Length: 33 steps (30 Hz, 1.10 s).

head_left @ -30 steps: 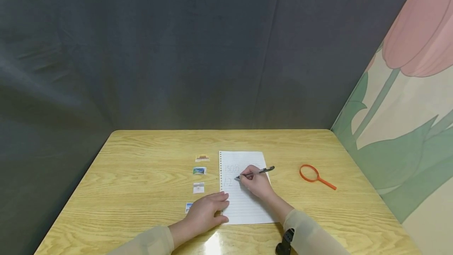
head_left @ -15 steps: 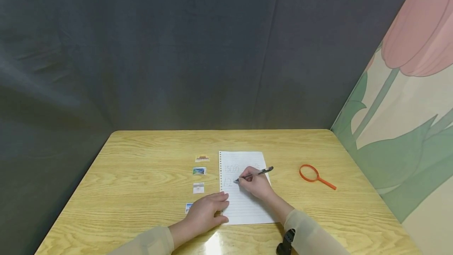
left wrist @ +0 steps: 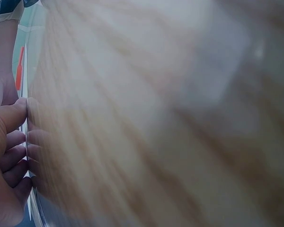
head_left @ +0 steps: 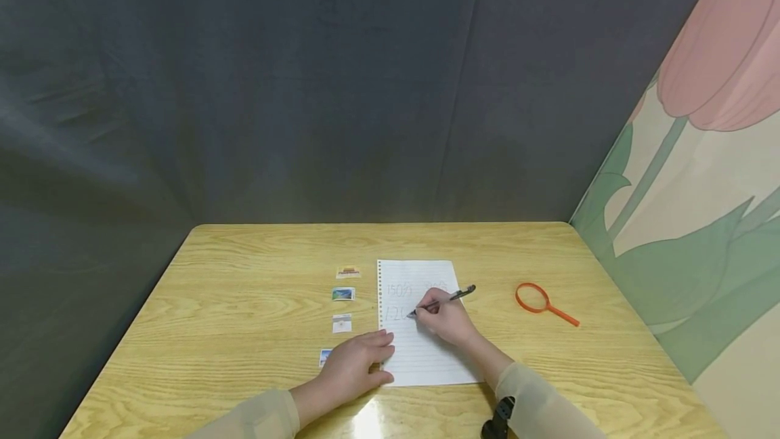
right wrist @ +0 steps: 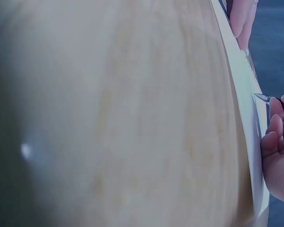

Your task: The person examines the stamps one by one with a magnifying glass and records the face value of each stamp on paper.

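A lined sheet of paper [head_left: 426, 364] with punched holes along its left side lies on the wooden table. My right hand [head_left: 447, 320] pinches a black pen [head_left: 453, 296], its tip on the second line of handwriting. The upper line reads like "150" plus a character; below it stand "1", "2" and a further stroke at the pen tip. My left hand [head_left: 353, 366] rests flat over the sheet's lower left edge, fingers extended. In the right wrist view the pen tip [right wrist: 262, 97] meets the paper. Part of the upper writing is hidden behind the right hand.
Left of the sheet, several small picture stamps run in a column: a yellowish one [head_left: 349, 272], a green-blue one [head_left: 344, 294], a pale one [head_left: 342, 323] and a blue one [head_left: 326, 357] partly under the left hand. An orange magnifying glass [head_left: 547, 305] lies at the right.
The right hand and pen have shifted slightly left, then right, and a new rounded stroke shows after the "2". The left hand and paper stay put.
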{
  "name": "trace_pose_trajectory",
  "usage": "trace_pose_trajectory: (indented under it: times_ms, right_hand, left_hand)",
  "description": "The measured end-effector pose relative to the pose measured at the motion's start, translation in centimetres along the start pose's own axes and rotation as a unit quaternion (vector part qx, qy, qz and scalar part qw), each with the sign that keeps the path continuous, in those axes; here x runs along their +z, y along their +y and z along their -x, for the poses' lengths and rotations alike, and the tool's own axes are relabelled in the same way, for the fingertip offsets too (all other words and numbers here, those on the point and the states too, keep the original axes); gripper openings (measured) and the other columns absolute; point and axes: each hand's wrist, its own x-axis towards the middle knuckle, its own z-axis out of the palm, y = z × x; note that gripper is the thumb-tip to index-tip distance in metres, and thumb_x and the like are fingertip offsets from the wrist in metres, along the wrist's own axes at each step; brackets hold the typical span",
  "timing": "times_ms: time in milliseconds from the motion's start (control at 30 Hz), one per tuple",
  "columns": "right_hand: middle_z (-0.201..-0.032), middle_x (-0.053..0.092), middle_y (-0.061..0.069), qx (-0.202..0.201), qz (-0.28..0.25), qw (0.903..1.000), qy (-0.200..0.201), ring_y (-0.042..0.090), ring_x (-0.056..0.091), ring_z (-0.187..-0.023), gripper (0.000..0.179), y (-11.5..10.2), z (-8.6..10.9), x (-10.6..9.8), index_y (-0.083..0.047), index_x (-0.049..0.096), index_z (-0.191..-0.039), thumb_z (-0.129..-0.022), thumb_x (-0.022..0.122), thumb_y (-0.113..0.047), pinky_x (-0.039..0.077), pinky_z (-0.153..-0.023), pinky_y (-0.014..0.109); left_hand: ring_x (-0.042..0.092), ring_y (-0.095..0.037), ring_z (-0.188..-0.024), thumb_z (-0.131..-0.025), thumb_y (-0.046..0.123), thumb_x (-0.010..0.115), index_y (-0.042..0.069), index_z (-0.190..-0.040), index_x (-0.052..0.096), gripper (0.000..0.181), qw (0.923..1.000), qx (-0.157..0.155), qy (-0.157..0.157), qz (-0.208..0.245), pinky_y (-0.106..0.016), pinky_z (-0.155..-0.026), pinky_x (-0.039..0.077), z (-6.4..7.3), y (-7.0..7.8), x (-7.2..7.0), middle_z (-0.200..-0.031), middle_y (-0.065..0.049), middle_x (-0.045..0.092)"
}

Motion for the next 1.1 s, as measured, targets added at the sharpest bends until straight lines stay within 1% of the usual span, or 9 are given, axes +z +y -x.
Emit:
trace_pose_trajectory:
  times_ms: [200,400,467,567,633,700,800,900,1100]
  right_hand:
    - [-0.068,0.06,-0.004,0.011,-0.007,0.9997,0.02,0.009,0.053,-0.056,0.004,0.14,-0.44,0.18,-0.006,0.066,-0.081,-0.08,0.068,-0.002,0.044,-0.049,0.019]
    - [-0.073,0.062,-0.003,-0.003,-0.009,0.9995,0.032,0.009,0.052,-0.062,0.004,-0.05,-0.81,0.5,-0.005,0.067,-0.081,-0.08,0.069,-0.001,0.044,-0.054,0.019]
    - [-0.071,0.062,-0.004,0.007,-0.014,0.9995,0.028,0.009,0.051,-0.06,0.004,-0.06,-0.84,0.57,-0.005,0.067,-0.081,-0.08,0.069,-0.002,0.042,-0.052,0.019]
    - [-0.068,0.061,-0.002,0.041,-0.035,0.998,0.032,0.009,0.051,-0.054,0.003,0.0,-0.82,0.65,-0.005,0.067,-0.082,-0.081,0.069,-0.003,0.041,-0.046,0.019]
    - [-0.067,0.061,-0.001,0.067,-0.045,0.996,0.038,0.01,0.051,-0.051,0.003,0.09,-0.75,0.63,-0.006,0.066,-0.082,-0.081,0.069,-0.004,0.041,-0.043,0.019]
    - [-0.067,0.062,-0.001,0.078,-0.047,0.9945,0.051,0.011,0.053,-0.05,0.004,0.18,-0.65,0.55,-0.007,0.066,-0.082,-0.081,0.068,-0.004,0.043,-0.043,0.02]
    - [-0.069,0.063,0.0,0.074,-0.037,0.9945,0.064,0.012,0.054,-0.053,0.004,0.3,-0.5,0.38,-0.006,0.065,-0.081,-0.08,0.068,-0.004,0.045,-0.045,0.02]
    - [-0.07,0.063,0.0,0.065,-0.031,0.9951,0.068,0.011,0.054,-0.054,0.003,0.35,-0.36,0.27,-0.004,0.065,-0.081,-0.08,0.068,-0.003,0.045,-0.046,0.02]
    - [-0.069,0.062,-0.003,0.032,-0.014,0.9983,0.047,0.011,0.054,-0.061,0.004,0.34,-0.4,0.18,-0.005,0.067,-0.083,-0.081,0.069,-0.003,0.044,-0.053,0.019]
  left_hand:
    - [0.055,-0.02,-0.127,-0.085,0.035,0.077,0.012,-0.117,0.073,0.04,0.9999,-0.01,-0.01,0.004,-0.034,-0.104,0.046,-0.07,-0.05,0.04,-0.135,-0.006,0.061]
    - [0.055,-0.02,-0.127,-0.084,0.035,0.078,0.012,-0.116,0.073,0.039,0.9999,-0.01,-0.01,0.005,-0.034,-0.104,0.046,-0.08,-0.18,0.15,-0.135,-0.005,0.061]
    - [0.055,-0.02,-0.127,-0.084,0.035,0.078,0.012,-0.111,0.074,0.035,1.0,-0.007,-0.005,0.004,-0.034,-0.103,0.047,-0.06,-0.2,0.21,-0.134,-0.005,0.062]
    - [0.056,-0.02,-0.126,-0.083,0.034,0.079,0.013,-0.101,0.074,0.028,1.0,-0.003,0.004,0.004,-0.034,-0.102,0.048,-0.02,-0.2,0.31,-0.133,-0.005,0.062]
    - [0.056,-0.02,-0.125,-0.082,0.034,0.079,0.015,-0.093,0.071,0.024,1.0,0.001,0.009,0.004,-0.034,-0.102,0.048,0.0,-0.21,0.34,-0.133,-0.005,0.063]
    - [0.056,-0.02,-0.125,-0.082,0.034,0.079,0.015,-0.09,0.07,0.023,0.9999,0.001,0.01,0.005,-0.033,-0.102,0.048,0.01,-0.21,0.32,-0.133,-0.005,0.063]
    - [0.056,-0.019,-0.126,-0.082,0.034,0.079,0.016,-0.085,0.067,0.023,1.0,-0.001,0.008,0.005,-0.033,-0.102,0.048,0.03,-0.21,0.26,-0.133,-0.005,0.063]
    - [0.056,-0.02,-0.126,-0.082,0.034,0.079,0.016,-0.086,0.067,0.022,1.0,-0.003,0.007,0.004,-0.034,-0.102,0.048,0.02,-0.19,0.28,-0.133,-0.005,0.063]
    - [0.055,-0.019,-0.126,-0.083,0.034,0.079,0.016,-0.087,0.068,0.021,0.9999,-0.008,0.004,0.006,-0.034,-0.102,0.048,-0.02,-0.3,0.4,-0.134,-0.005,0.062]
